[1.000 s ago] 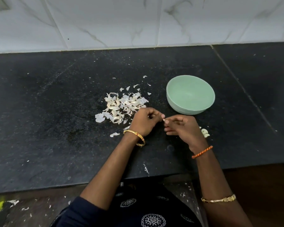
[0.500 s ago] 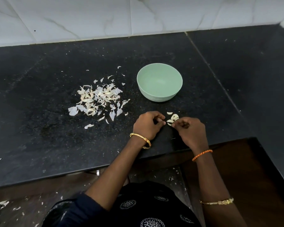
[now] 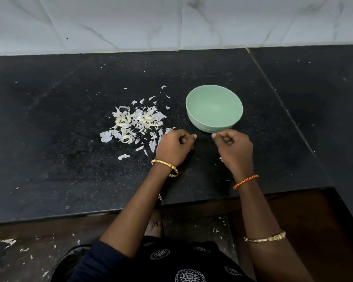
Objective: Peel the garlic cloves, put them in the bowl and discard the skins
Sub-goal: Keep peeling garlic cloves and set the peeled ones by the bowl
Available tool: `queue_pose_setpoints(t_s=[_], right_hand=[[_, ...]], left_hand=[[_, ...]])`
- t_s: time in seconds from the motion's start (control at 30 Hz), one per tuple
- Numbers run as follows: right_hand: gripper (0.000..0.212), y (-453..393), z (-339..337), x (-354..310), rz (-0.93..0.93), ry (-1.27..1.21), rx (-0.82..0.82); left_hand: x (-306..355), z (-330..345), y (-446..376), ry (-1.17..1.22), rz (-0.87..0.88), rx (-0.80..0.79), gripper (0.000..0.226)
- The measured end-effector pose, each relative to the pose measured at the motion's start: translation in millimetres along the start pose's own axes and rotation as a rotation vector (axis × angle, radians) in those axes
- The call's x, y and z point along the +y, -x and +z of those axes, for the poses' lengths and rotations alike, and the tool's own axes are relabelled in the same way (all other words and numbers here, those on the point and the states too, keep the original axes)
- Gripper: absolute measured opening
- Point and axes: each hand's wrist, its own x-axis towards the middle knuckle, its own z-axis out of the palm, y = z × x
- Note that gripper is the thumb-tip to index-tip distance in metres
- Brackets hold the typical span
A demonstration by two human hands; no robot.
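Both hands hover with fingers curled, the left hand [image 3: 174,146] just right of the skins [image 3: 135,124], the right hand [image 3: 232,145] just before the bowl [image 3: 214,108], each grip's contents hidden, so a small clove could slip unseen onto the surface [image 3: 49,139].

Counter [image 3: 69,159] dark speckled stone, matt; wall [image 3: 130,21] glossy veined marble tile; bowl [image 3: 214,121] smooth matt green; skins [image 3: 135,123] thin, papery; bangle [image 3: 165,164] shiny gold metal.
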Motion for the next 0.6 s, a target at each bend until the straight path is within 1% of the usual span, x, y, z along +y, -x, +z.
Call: queue_pose_setpoints(t_s=[0.07,0.13,0.27,0.47,0.53,0.6], right_hand=[[0.016,-2.1,20.9,-13.8,-0.046,-0.012,-0.05],[0.013,-3.6,43.7,-27.4,-0.079,-0.03,-0.101],[0.006,-6.2,85.2,-46.4,-0.123,-0.044,-0.202],[0.015,-16.6,140.6,-59.5,-0.16,0.033,-0.345],[0.014,-20.5,155.2,-64.7,-0.189,0.053,-0.4],[0.011,-25.6,168.8,-70.8,-0.212,0.058,-0.431]], left_hand=[[-5.6,-15.8,-4.2,0.005,-0.021,0.046,0.033],[-13.2,-32.1,-7.9,0.004,-0.048,0.105,0.033],[-32.0,-62.7,-14.1,-0.025,-0.125,0.192,0.017],[-67.8,-114.4,-28.4,-0.02,-0.224,0.418,0.011],[-80.8,-130.9,-37.0,-0.037,-0.245,0.442,0.009],[-90.2,-143.3,-45.1,-0.047,-0.233,0.402,0.013]])
